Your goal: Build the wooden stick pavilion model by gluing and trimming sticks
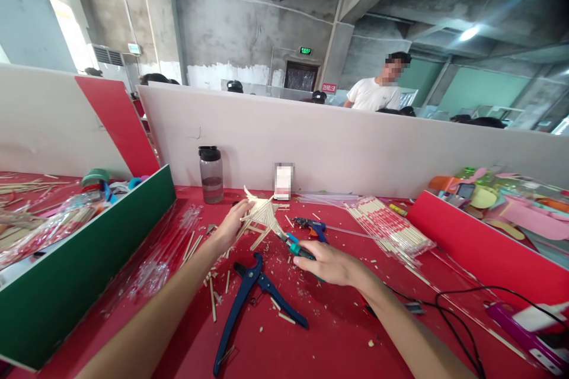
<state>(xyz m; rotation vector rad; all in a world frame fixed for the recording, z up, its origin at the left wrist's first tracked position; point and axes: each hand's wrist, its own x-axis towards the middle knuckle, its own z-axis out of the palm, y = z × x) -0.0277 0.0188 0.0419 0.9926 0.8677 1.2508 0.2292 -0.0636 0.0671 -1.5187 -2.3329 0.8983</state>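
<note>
My left hand (236,220) is closed on the left side of a small model of pale wooden sticks (263,213), whose sloping top is made of sticks laid side by side. In my right hand (326,262) are green-handled pliers (294,247), their metal tip at the model's lower right edge. Whether the jaws touch a stick is too small to tell. Just below the model lies a blue pipe cutter (255,284) with its handles spread. Behind my right hand rests a blue glue gun (311,227). Stick offcuts (212,299) and crumbs are scattered around.
A water bottle (210,174) and a phone-like upright object (283,181) stand by the white partition (338,142). Packed chopsticks (391,225) lie right. Green (89,266) and red (484,243) boards flank the table. Black cable (462,293) runs at right. A person (376,93) stands beyond.
</note>
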